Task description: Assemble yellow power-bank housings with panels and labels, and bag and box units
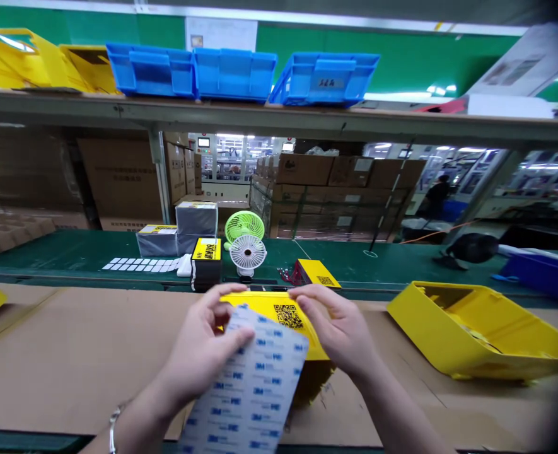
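Note:
My left hand (207,343) is closed on a whitish sheet of 3M adhesive backing (260,378), with the thumb lying over its front. The sheet hangs tilted toward me and covers part of a yellow plastic housing (255,299). A black QR code (288,316) shows on the housing's face. At the housing's upper right edge, my right hand (342,325) has thumb and index fingertip pinched close together. Anything between those fingertips is too small to make out.
Another yellow housing (477,353) lies on the cardboard at right. Behind stand a white fan (248,252), a green fan (243,226), a black-and-yellow box (206,265) and a sheet of white labels (141,265). Blue bins (235,74) line the shelf above.

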Tool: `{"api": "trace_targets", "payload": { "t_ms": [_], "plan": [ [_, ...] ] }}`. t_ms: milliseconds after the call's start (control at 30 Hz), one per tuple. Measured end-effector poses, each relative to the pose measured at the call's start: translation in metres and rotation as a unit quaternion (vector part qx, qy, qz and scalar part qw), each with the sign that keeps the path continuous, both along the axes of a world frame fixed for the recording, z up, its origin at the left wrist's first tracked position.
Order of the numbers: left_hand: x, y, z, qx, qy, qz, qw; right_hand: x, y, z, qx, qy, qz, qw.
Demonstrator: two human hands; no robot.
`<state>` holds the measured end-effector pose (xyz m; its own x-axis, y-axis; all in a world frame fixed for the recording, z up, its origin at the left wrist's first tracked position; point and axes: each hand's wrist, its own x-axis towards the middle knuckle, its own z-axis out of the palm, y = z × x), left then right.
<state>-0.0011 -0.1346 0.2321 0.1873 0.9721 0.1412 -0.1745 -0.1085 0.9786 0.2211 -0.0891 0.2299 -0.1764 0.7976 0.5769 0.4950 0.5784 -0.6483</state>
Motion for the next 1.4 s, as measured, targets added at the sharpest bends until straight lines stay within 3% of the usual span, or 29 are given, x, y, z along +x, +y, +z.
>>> {"api": "trace_targets", "payload": {
  "t_ms": [100, 167, 300, 367, 467, 567, 733, 867, 967, 1033, 1133, 1233, 1400],
  "plan": [
    [0.015, -0.012, -0.011, 0.021, 0.096, 0.002, 0.995, -0.015, -0.025, 0.014, -0.079, -0.045, 0.103, 0.990],
    [0.022, -0.015, -0.016, 0.023, 0.111, 0.008, 0.993, -0.023, -0.036, 0.017, -0.122, -0.035, 0.141, 0.982],
    [0.029, -0.019, -0.022, -0.026, -0.002, -0.029, 0.999, -0.028, -0.048, 0.018, -0.143, 0.031, 0.167, 0.975],
    [0.033, -0.021, -0.024, -0.051, -0.126, -0.093, 0.986, -0.028, -0.052, 0.018, -0.114, 0.056, 0.159, 0.979],
    [0.042, -0.026, -0.031, -0.118, -0.289, -0.219, 0.924, -0.028, -0.055, 0.017, -0.005, 0.094, 0.100, 0.991],
    [0.049, -0.031, -0.042, -0.208, -0.332, -0.291, 0.873, -0.030, -0.052, 0.013, 0.111, 0.083, 0.040, 0.989],
    [0.051, -0.034, -0.048, -0.274, -0.327, -0.309, 0.850, -0.027, -0.050, 0.008, 0.178, -0.002, 0.008, 0.984],
    [0.046, -0.029, -0.044, -0.268, -0.362, -0.305, 0.839, -0.021, -0.059, 0.007, 0.220, -0.043, 0.062, 0.973],
    [0.040, -0.026, -0.044, -0.248, -0.385, -0.308, 0.834, -0.017, -0.065, 0.006, 0.196, -0.011, 0.115, 0.974],
    [0.038, -0.026, -0.043, -0.248, -0.372, -0.316, 0.837, -0.016, -0.066, 0.007, 0.178, 0.015, 0.125, 0.976],
    [0.040, -0.031, -0.039, -0.252, -0.323, -0.315, 0.856, -0.016, -0.064, 0.008, 0.189, -0.035, 0.075, 0.979],
    [0.045, -0.037, -0.033, -0.234, -0.279, -0.272, 0.890, -0.019, -0.061, 0.012, 0.203, -0.097, 0.026, 0.974],
    [0.047, -0.042, -0.023, -0.166, -0.163, -0.207, 0.950, -0.023, -0.062, 0.017, 0.194, -0.102, -0.016, 0.976]
  ]
}}
